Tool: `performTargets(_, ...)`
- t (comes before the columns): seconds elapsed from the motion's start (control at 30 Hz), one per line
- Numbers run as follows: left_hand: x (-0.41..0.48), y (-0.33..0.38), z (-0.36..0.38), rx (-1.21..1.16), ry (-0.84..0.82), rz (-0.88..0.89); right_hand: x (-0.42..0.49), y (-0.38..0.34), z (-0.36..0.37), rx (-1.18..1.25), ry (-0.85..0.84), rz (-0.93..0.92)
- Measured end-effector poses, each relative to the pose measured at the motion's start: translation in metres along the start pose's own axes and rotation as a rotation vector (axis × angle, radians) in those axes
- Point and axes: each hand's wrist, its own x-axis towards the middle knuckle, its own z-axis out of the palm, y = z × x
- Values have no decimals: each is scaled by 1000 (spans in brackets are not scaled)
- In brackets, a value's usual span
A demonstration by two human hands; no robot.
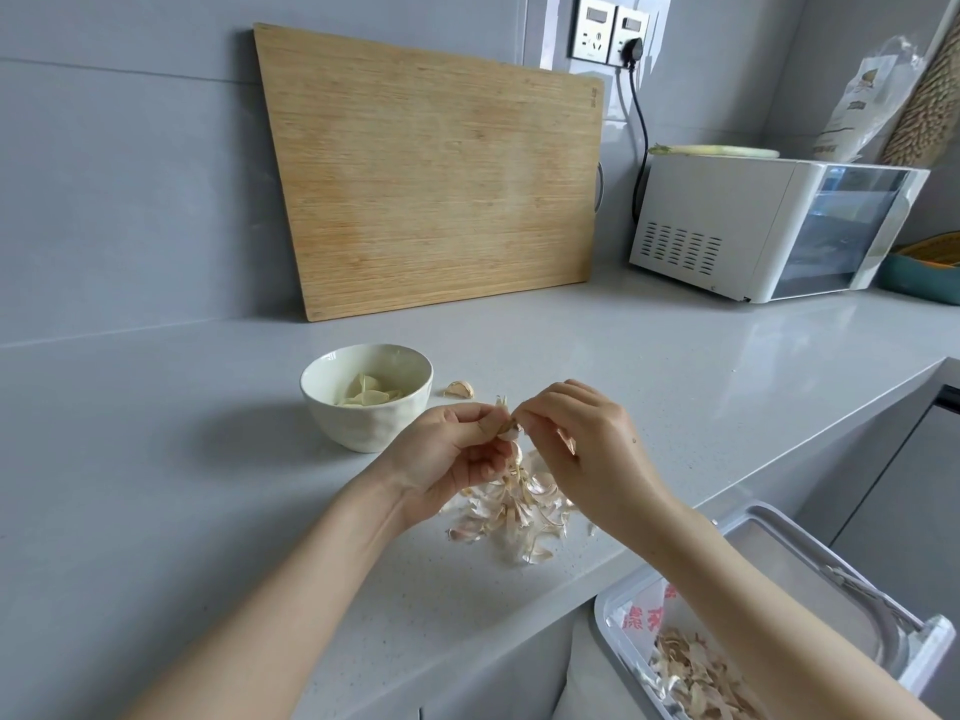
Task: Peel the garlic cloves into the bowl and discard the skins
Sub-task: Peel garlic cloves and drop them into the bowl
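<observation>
Bamboo cutting board (pixel 431 168) leans on wall at counter (pixel 208 459) back edge; white oven (pixel 727 236) at back right corner. Cream bowl (pixel 363 428) mid-counter, peeled cloves (pixel 369 394) inside; unpeeled clove (pixel 460 389) just beside it, on right. Skin pile (pixel 514 511) near front edge, under hands — bin (pixel 602 636) below front edge holds discarded skins (pixel 696 672). Left hand (pixel 452 454) and right hand (pixel 582 439) both pinch garlic clove (pixel 510 431) above pile, right of bowl — papery tip points up, long axis roughly upright, body mostly hidden by fingers.
</observation>
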Motion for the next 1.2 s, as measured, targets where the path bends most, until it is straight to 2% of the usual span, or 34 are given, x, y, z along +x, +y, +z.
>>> performTargets(0.2, -1, 3, 0, -83, -30, -87, 1, 1, -4, -64, -31, -157)
performTargets(0.37, -1, 3, 0, -100, -28, -152, 2, 2, -11, -250, -236, -327)
performTargets(0.43, 0, 1, 0, -133, -32, -189, 2, 3, -10, -279, -270, -353)
performTargets(0.6, 0, 3, 1, -298, 6, -262, 3, 5, -9, -257, -275, -316)
performTargets(0.9, 1, 2, 3, -417, 0, -309, 3, 3, 1, -323, -198, -293)
performTargets(1.03, 1, 5, 2, -477, -11, -324, 4, 2, 1, -137, -109, -222)
performTargets(1.2, 1, 4, 1, -522, 12, -339, 2, 2, -1, -80, -140, -197)
